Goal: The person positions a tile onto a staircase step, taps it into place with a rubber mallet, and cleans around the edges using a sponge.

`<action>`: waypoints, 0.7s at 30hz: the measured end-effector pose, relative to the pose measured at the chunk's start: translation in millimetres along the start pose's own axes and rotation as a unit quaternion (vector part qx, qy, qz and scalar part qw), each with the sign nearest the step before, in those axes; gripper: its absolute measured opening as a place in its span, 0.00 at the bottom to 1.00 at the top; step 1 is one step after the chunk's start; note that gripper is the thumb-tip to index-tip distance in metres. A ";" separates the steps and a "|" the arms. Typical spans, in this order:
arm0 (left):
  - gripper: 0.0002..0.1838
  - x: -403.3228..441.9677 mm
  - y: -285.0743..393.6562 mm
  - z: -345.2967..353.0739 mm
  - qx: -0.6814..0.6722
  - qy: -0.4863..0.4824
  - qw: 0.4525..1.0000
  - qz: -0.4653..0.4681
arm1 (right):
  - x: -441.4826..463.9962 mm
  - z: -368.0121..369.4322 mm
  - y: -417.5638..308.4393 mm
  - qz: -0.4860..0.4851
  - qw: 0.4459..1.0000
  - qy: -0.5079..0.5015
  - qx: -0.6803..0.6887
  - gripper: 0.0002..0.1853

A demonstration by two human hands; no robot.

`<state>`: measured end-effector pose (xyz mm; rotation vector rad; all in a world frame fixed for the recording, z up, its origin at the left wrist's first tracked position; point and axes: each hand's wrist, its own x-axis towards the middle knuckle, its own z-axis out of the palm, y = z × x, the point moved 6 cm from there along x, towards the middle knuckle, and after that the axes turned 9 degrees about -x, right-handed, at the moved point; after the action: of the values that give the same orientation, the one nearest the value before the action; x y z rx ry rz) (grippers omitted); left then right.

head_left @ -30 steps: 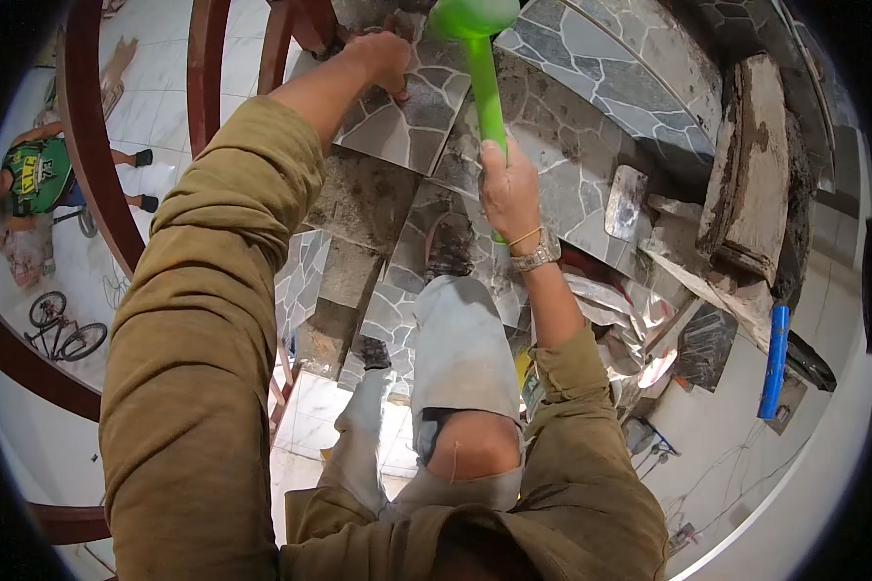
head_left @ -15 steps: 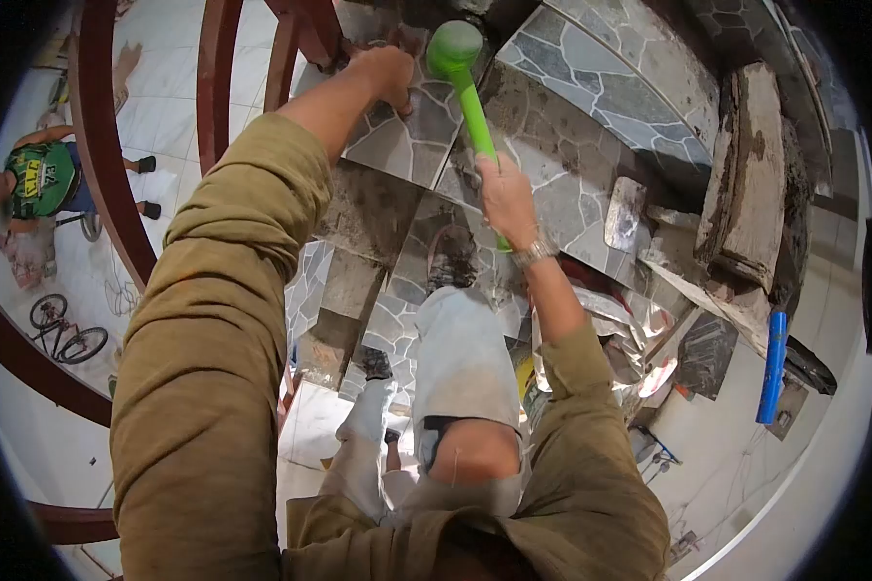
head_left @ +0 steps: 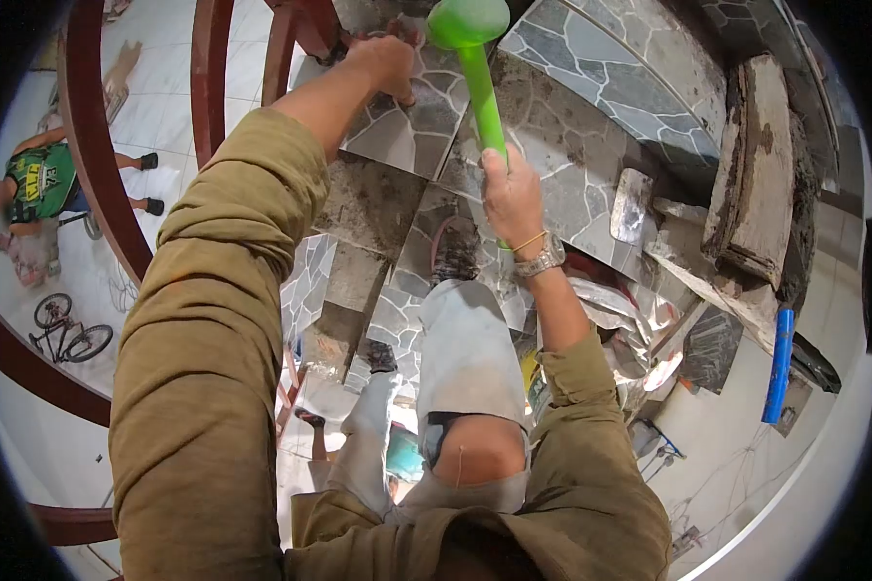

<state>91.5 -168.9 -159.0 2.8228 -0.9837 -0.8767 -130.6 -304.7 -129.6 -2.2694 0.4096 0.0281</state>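
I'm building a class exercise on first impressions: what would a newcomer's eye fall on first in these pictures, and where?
Most likely the bright green mallet at the top centre, gripped in the right hand. Next, the left hand over the grey stone-patterned tile, close to the dark red railing. Then the vivid blue tube at far right.

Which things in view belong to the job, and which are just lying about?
Job, apparently:
- green mallet, gripped in the right hand
- stone-patterned tile beneath the left hand

Likely just lying about:
- blue tube
- bicycle beyond the railing
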 end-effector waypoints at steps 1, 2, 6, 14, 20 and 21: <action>0.36 -0.4 0.6 -1.1 0.000 -0.012 1.000 -0.003 | -1.7 1.4 0.9 -0.005 1.000 0.003 0.010 0.23; 0.36 2.0 0.7 -0.7 0.005 -0.012 1.000 -0.005 | 0.6 6.6 11.4 0.004 1.000 -0.011 -0.003 0.23; 0.35 5.9 -5.8 -0.2 0.004 0.019 1.000 0.000 | 10.5 9.0 14.7 0.031 0.999 -0.038 -0.021 0.23; 0.34 -3.7 -0.9 -4.0 -0.004 -0.011 0.999 -0.046 | 8.9 18.4 26.3 0.029 0.995 -0.074 -0.057 0.25; 0.37 -0.8 -1.9 -3.0 0.008 -0.023 0.998 -0.049 | 12.0 27.6 40.8 0.037 0.993 -0.098 -0.054 0.25; 0.39 -1.3 -3.4 -2.0 0.009 -0.017 0.999 -0.036 | 11.5 28.1 41.4 0.044 0.994 -0.093 -0.049 0.25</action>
<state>93.6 -165.7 -157.4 2.8848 -0.9042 -0.9298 -129.0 -312.9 -180.3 -2.3182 0.4164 0.3079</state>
